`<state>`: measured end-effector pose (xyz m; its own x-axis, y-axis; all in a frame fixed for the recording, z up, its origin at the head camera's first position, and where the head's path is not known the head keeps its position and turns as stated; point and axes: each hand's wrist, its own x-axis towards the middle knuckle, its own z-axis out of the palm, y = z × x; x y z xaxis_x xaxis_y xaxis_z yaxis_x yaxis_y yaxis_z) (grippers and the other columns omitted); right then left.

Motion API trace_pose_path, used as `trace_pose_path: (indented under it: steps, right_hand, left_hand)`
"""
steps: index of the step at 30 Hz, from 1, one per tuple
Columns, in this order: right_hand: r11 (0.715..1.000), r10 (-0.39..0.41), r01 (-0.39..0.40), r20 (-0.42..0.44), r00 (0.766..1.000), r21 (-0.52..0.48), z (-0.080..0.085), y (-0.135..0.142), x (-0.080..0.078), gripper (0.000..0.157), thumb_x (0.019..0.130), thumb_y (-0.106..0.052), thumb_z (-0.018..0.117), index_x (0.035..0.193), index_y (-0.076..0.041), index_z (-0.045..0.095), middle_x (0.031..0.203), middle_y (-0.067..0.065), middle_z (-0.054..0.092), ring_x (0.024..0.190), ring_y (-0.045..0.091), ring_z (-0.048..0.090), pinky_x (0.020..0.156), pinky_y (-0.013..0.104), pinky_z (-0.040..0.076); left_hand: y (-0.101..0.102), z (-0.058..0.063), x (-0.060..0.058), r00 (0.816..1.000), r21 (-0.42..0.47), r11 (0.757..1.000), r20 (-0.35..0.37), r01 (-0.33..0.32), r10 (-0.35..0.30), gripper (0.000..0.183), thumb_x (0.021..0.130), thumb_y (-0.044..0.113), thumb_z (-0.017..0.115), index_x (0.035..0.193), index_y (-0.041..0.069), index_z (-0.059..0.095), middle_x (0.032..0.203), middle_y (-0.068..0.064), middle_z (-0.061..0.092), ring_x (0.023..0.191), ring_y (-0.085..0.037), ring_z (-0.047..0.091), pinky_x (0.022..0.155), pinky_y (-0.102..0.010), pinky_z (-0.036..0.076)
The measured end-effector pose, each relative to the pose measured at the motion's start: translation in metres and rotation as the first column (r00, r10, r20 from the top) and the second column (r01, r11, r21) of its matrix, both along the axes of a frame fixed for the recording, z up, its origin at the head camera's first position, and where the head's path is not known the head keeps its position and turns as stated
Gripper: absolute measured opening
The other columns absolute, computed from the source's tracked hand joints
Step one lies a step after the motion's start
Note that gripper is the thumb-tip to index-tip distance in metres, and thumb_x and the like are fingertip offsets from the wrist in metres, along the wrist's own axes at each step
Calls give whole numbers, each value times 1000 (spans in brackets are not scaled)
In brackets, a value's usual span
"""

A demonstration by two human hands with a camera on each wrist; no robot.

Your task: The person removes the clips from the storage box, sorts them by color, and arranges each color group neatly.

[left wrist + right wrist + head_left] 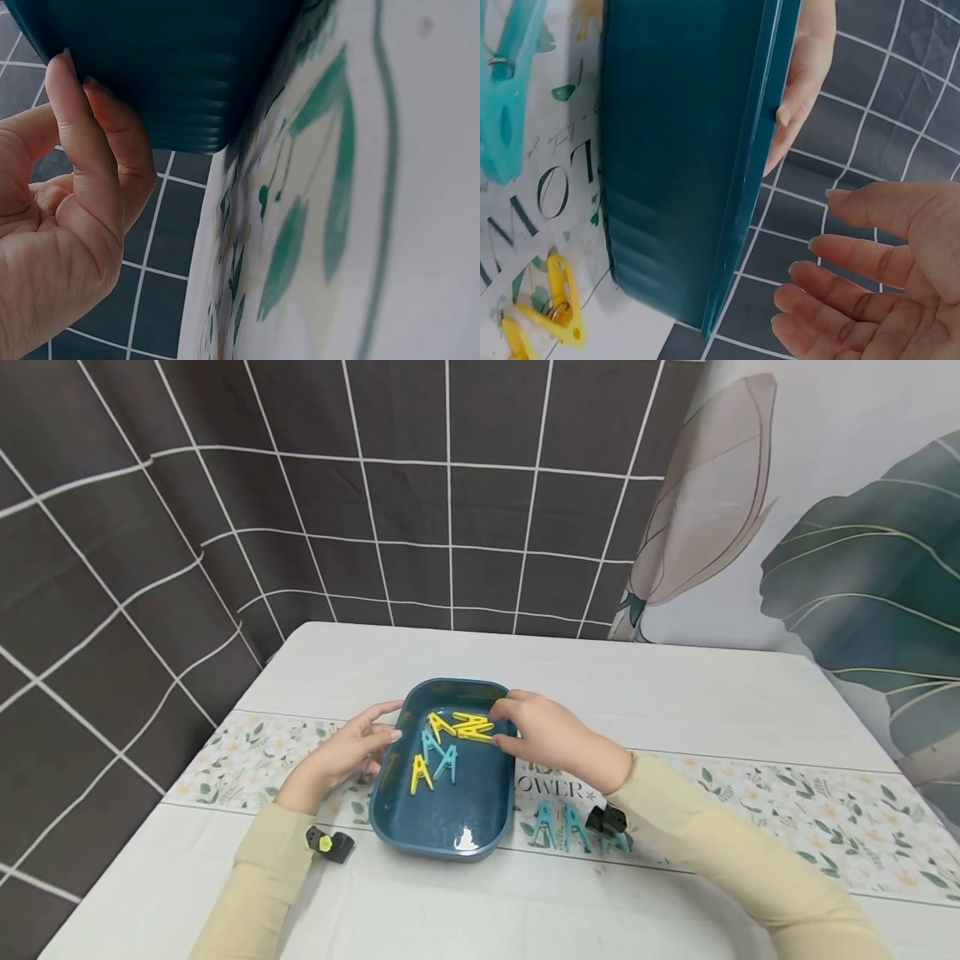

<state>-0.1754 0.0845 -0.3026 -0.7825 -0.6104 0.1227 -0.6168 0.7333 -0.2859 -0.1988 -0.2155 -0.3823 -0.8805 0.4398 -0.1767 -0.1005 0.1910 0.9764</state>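
A dark blue rectangular tray [420, 831] sits on the table, with several yellow clothespins [420, 774] and two light blue clothespins [446, 763] inside. My left hand [341, 756] is at the tray's left side; in the left wrist view its fingertips [64, 71] touch the outer wall, fingers slightly bent. Over the right rim reaches my right hand [543, 731], its fingertips near the yellow clothespins at the tray's far end. The right wrist view shows that hand's fingers [855, 259] spread loosely, nothing between them.
Light blue clothespins [573, 827] lie on the table right of the tray, one partly behind the right wrist camera [606, 820]. Beside the tray's outer wall lie yellow clothespins [564, 304]. A floral printed band [750, 797] crosses the white table [420, 910]; a dark checked curtain [405, 493] hangs behind.
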Motion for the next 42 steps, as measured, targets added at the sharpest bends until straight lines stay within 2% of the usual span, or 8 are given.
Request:
trace_pose_path:
  steps: [4,9,12,20,29,35,42]
  right_hand:
    - [1000,24,-24,-4,1000,-1,-3,-6,-1,27,86,-19,70,109,-5,67,105,10,65,95,22,63,80,34,55]
    - [999,41,-41,9,999,10,-7,-13,-2,27,86,-20,70,108,-5,67,104,9,64,92,21,63,77,33,55]
    - [999,43,-43,27,999,10,-9,-17,-2,28,86,-20,70,109,-4,67,104,9,64,92,21,63,78,33,55]
    - [997,70,-71,52,996,11,-17,-26,-2,28,88,-20,68,111,-4,67,105,11,63,88,20,61,73,33,54]
    - [996,92,-94,118,989,12,-26,-43,-2,32,88,-21,68,115,-4,66,115,11,64,103,24,62,82,37,55]
    - [997,65,-68,124,990,21,-32,-54,-1,31,89,-24,67,113,-6,67,112,10,65,93,19,61,75,34,55]
    - [1000,-24,25,105,994,-7,-41,-66,-4,36,90,-28,66,115,-2,64,104,10,68,84,18,64,66,29,55]
  left_hand:
    - [0,-1,0,1000,4,1000,3,-2,2,69,94,27,59,151,13,22,107,-6,63,70,-7,58,51,-18,50]
    - [2,-1,-1,998,-28,999,43,-43,44,64,96,19,55,151,16,22,113,-14,61,70,-8,58,51,-18,49]
    - [3,0,-1,998,-29,999,50,-43,44,62,97,15,52,151,15,21,115,-16,59,70,-8,58,51,-18,49]
    - [1,1,-1,999,-32,999,36,-32,33,65,97,19,54,152,14,20,109,-10,59,66,-5,53,50,-18,49]
    - [2,1,-1,998,-38,999,45,-34,36,64,98,18,53,152,15,20,115,-15,57,67,-6,53,51,-18,49]
    - [2,3,-1,999,-36,999,39,-24,25,64,98,18,53,152,14,18,114,-14,59,67,-5,55,51,-18,49]
    - [2,2,-1,998,-35,999,50,-27,29,64,98,18,53,152,16,20,117,-14,58,69,-6,57,52,-18,50]
